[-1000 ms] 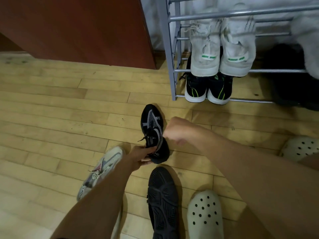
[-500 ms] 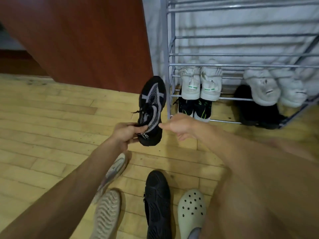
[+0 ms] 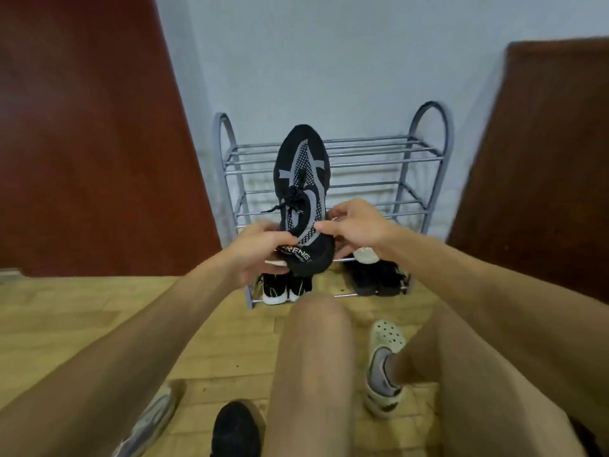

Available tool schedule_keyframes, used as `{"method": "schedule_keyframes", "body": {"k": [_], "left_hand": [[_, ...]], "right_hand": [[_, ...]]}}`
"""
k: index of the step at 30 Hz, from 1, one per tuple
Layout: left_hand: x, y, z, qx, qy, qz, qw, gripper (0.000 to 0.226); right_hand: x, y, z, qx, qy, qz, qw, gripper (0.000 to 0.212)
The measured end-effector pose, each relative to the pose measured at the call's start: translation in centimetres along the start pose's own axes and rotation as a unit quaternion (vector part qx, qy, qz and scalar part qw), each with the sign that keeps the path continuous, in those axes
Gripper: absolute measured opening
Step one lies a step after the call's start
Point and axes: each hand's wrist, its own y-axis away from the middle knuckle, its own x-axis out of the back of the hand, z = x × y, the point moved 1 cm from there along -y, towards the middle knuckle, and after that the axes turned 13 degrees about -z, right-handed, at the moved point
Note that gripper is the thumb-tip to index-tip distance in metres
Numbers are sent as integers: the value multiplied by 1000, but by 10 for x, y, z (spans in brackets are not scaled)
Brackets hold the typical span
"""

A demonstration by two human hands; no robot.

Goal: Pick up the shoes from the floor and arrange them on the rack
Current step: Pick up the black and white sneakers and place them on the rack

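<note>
A black sneaker with grey stripes [image 3: 301, 179] is held up in front of the grey metal rack [image 3: 379, 153], toe pointing up. My left hand [image 3: 260, 249] grips its heel from the left and my right hand [image 3: 356, 225] grips the collar from the right. The rack's two upper shelves show bare bars. Black sneakers with white soles [image 3: 280, 290] and dark shoes [image 3: 379, 278] sit on the bottom shelf. A white shoe [image 3: 365, 255] shows partly behind my right hand. On the floor lie a black shoe [image 3: 235, 430] and a grey sneaker [image 3: 148, 427].
My bare legs fill the lower middle; a pale clog [image 3: 384, 367] is on my right foot. Dark red wooden panels [image 3: 89, 143] stand left and right of the rack against a pale wall. The floor is light wood planks [image 3: 66, 324].
The black sneaker went from the floor up to rack height. My right hand, which was beside it, now grips it too. The view tilted up and the whole rack shows.
</note>
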Motion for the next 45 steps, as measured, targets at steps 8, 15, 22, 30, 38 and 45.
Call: {"method": "schedule_keyframes", "body": {"k": [8,15,22,30,38,45], "left_hand": [[-132,-34,34,-12,10,-65,998,41],[-239,-73,3,42,4,-94,995,43],[-322,-91,-69,160,-8,-194,968,37],[-387,-96,-165,284,-65,-260,921,36],[-395,-116,-214,298,-80,-255,916,30],[-388,-129,-235,305,-129,-223,917,24]], "right_hand": [[103,90,54,-1,-49,43,998,27],[155,154,152,-60,-113,145,981,31],[172,196,268,-185,-184,186,947,36],[128,250,414,-352,-244,255,867,40],[102,280,527,-503,-17,357,787,63],[105,264,567,-536,105,324,773,44]]}}
